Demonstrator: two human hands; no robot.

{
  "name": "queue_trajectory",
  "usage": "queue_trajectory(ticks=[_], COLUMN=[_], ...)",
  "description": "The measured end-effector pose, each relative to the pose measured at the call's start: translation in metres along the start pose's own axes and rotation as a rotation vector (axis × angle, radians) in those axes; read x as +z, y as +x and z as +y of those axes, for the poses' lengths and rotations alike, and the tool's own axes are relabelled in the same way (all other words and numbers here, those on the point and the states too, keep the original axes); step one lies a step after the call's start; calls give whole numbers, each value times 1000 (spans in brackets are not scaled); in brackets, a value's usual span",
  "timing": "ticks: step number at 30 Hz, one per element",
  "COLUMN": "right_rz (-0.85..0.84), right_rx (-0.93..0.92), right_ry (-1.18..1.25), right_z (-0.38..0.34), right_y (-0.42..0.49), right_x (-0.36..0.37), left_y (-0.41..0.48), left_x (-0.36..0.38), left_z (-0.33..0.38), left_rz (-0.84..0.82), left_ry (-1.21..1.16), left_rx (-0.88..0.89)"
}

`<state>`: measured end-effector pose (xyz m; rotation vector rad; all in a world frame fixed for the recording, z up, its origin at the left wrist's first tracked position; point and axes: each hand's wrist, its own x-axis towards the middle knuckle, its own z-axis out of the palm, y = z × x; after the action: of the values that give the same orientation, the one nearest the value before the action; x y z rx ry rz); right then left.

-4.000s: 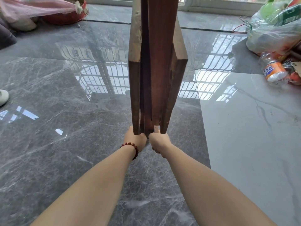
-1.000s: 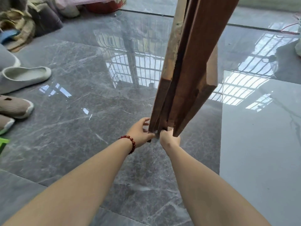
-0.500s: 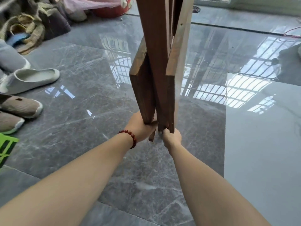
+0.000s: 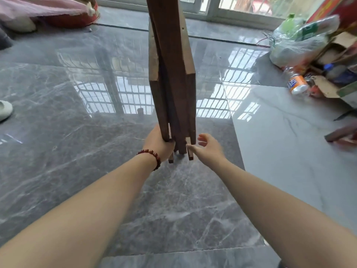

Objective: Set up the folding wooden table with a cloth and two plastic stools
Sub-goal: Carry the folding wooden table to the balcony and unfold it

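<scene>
The folding wooden table (image 4: 172,74), folded flat, is standing nearly upright in the middle of the scene, its dark boards and legs rising out of the top of the view. Its near, lower end is sitting between the two outstretched arms, above the grey marble floor (image 4: 77,151); whether it is touching the floor cannot be told.

The left hand (image 4: 158,144), with a red bead bracelet (image 4: 151,154) on the wrist, is gripping the lower end of the table's left board, fingers wrapped around it from the left. The right hand (image 4: 207,147) is hovering just to the right of the table's lower end with its fingers spread apart, not closed on anything; its thumb side is lying very close to a thin wooden slat (image 4: 189,151) sticking down from the bundle, and contact cannot be made out.

Far right, a clear plastic bag (image 4: 297,43) and an orange-labelled bottle (image 4: 295,83) are lying beside torn cardboard (image 4: 326,88). Far left, pink fabric (image 4: 38,8) is draping over a red basin (image 4: 77,19), and a white slipper (image 4: 4,111) is showing at the left edge.
</scene>
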<state>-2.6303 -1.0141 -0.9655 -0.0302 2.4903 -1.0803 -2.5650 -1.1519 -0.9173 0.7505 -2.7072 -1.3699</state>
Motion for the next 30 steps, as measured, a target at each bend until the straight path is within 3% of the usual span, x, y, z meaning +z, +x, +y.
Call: queue_trajectory(ticks=[5, 9, 14, 18, 23, 30], right_rz=[-35, -99, -71, -36, -109, -13], right_rx=[-154, -242, -210, -306, -359, -276], right_ry=[-156, -112, -101, -169, -253, -242], right_z=[-21, -39, -51, -53, -43, -14], right_y=[-15, -27, -24, -14, -6, 5], right_x=[-19, -17, -10, -21, -44, -90], left_y=[1, -1, -3, 1, 2, -1], left_x=[-3, -5, -2, 8, 17, 16], left_z=[-8, -7, 3, 12, 24, 34], left_rz=[-4, 5, 16, 5, -4, -17], left_ry=[-62, -78, -23, 77, -34, 75], left_rx=[-37, -55, -3, -4, 36, -24])
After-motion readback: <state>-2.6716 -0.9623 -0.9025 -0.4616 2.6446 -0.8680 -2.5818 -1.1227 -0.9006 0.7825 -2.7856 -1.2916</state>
